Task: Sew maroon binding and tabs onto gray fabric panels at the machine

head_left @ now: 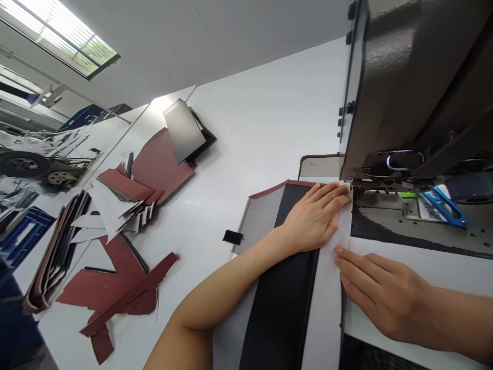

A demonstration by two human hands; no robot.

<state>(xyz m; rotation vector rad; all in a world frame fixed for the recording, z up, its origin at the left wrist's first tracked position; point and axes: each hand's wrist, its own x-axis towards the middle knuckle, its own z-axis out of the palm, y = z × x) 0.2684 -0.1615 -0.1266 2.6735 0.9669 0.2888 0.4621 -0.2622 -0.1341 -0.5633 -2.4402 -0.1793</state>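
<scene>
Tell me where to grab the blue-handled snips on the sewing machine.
Pinch the blue arms of the snips from above, near the bowed end at their lower right. They seem to lie flat on the metal bed, and that end sits farthest from the sewing machine head, which overhangs their other end.

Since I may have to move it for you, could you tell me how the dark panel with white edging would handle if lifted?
The dark panel looks thin and layered, so it will probably droop rather than stay stiff. It lies flat under the left hand, so it is probably light for its size.
</scene>
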